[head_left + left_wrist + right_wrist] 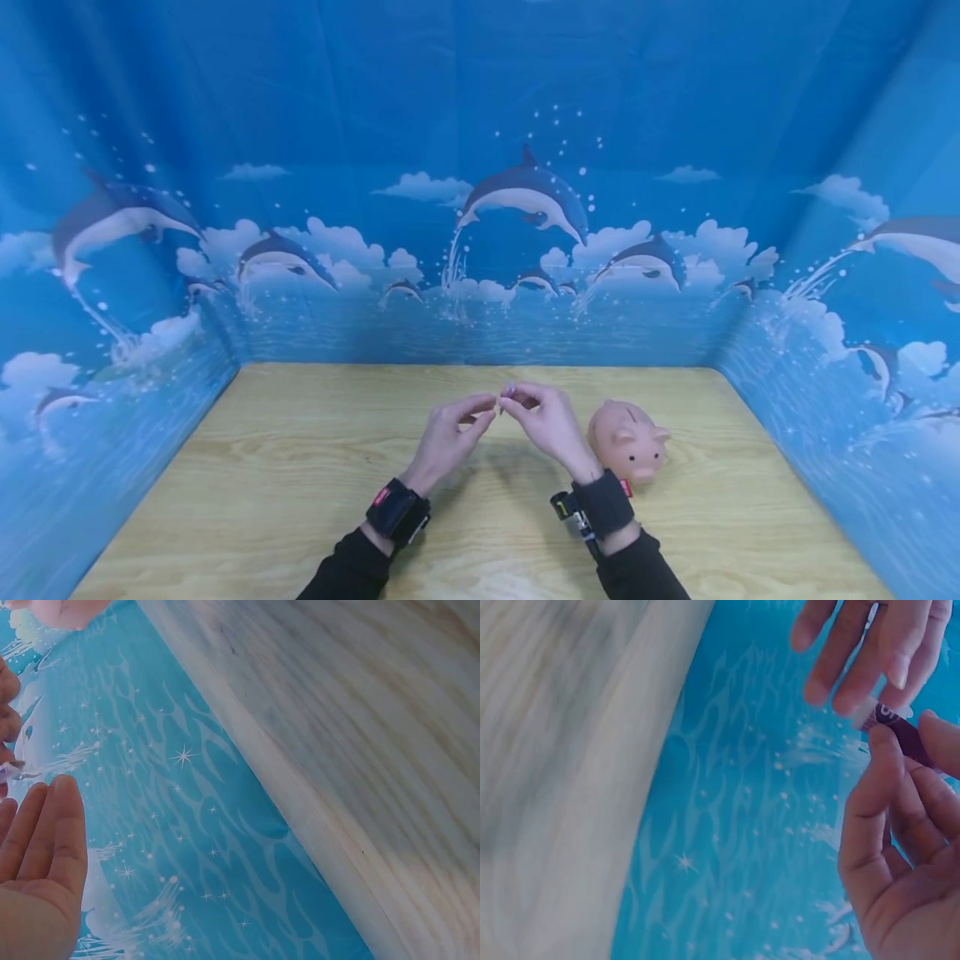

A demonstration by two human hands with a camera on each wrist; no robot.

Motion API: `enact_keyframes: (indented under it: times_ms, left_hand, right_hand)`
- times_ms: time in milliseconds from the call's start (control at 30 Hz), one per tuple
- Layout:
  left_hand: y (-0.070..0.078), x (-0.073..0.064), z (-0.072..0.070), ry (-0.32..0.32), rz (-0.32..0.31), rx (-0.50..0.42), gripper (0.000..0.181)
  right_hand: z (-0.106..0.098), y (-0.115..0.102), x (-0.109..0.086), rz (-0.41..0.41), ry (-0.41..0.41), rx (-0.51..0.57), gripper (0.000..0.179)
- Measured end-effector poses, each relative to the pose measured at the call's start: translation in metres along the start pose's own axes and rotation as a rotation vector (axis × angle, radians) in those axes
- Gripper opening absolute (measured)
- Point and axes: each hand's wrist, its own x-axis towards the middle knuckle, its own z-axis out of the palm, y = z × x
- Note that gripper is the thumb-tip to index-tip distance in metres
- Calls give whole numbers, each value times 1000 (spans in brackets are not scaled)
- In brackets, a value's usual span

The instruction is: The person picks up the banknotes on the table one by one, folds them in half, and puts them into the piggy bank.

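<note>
In the head view both hands meet above the table. My right hand (549, 425) pinches a small folded purple banknote (907, 739) between thumb and fingers; a figure 5 shows on it in the right wrist view. The fingertips of my left hand (450, 437) come together at the note's pale end, thumb and forefinger pinching there while the other fingers lie nearly straight. The left wrist view shows only a bit of the banknote (11, 772). A pink piggy bank (628, 446) with a slot in its back stands beside my right wrist.
The wooden table (300, 467) lies beneath the hands. Blue curtains (375, 100) printed with dolphins and clouds enclose it at the back and both sides. Each wrist wears a black strap with a camera.
</note>
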Motion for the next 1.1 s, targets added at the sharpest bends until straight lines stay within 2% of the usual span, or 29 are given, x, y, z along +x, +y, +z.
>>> enact_keyframes:
  times_ms: [167, 267, 333, 433, 533, 700, 767, 867, 1000, 1100]
  left_hand:
    - [-1, -1, -2, -24, -28, 23, 27]
    - [-1, -1, -3, -39, -51, 24, 28]
    - [-1, -1, -3, -49, -68, 21, 29]
    - [-1, -1, -3, -63, -97, 15, 30]
    - [-1, -1, -3, -76, -98, 15, 31]
    - [1, 1, -1, -98, -95, 7, 32]
    - [2, 2, 1, -103, -97, -3, 32]
    - [6, 3, 4, -101, -95, -13, 31]
    - [11, 6, 12, -93, -81, -20, 30]
    - [15, 9, 18, -90, -71, -28, 29]
  right_hand:
    - [-11, 2, -6, 1, -73, -39, 8]
    - [-18, 4, -9, 17, -132, -16, 9]
    - [-23, 5, -11, 28, -142, -4, 9]
    - [-31, 7, -15, 44, -130, 10, 12]
    - [-41, 9, -18, 47, -123, -17, 12]
    - [-58, 11, -23, 32, -135, -113, 10]
    - [-64, 12, -25, 43, -119, -183, 11]
    - [-76, 16, -26, 37, -78, -218, 13]
    - [-93, 25, -25, 16, -33, -205, 14]
    - [-106, 31, -26, 17, -38, -219, 18]
